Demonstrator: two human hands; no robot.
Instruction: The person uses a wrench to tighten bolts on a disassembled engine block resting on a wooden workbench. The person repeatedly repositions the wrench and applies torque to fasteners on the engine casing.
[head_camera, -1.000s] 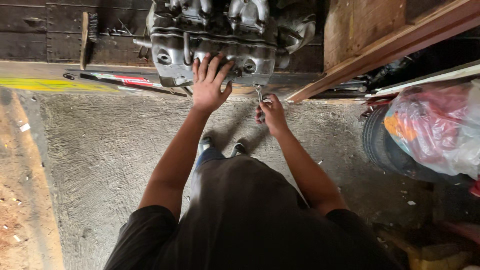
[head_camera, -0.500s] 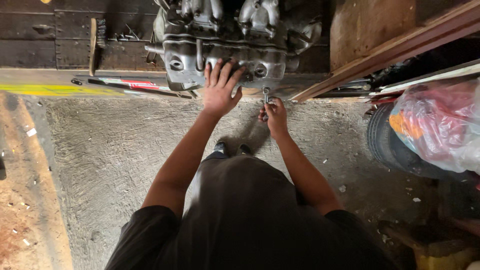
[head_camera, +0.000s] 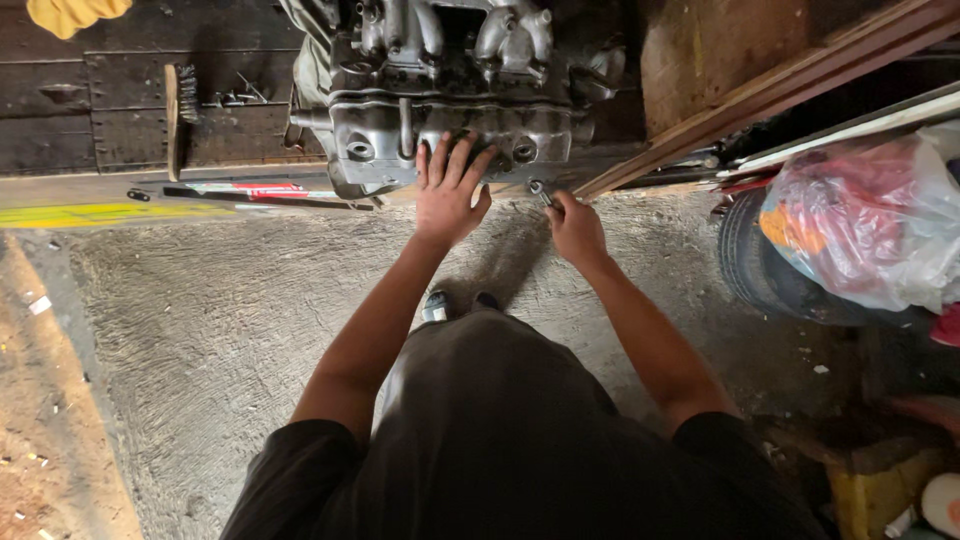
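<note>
Head view: left hand (head_camera: 448, 195) flat, fingers spread on engine block (head_camera: 450, 95), bracing it. Right hand (head_camera: 574, 225) clenched around small metal tool (head_camera: 541, 191), tip at block's lower edge.

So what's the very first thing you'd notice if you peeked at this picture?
The big grey metal engine at the top middle, sitting on a dark wooden bench. The left hand is spread flat on its front edge, and the right hand beside it grips a small metal wrench. At the right, a colourful plastic bag sits on a black tyre.
</note>
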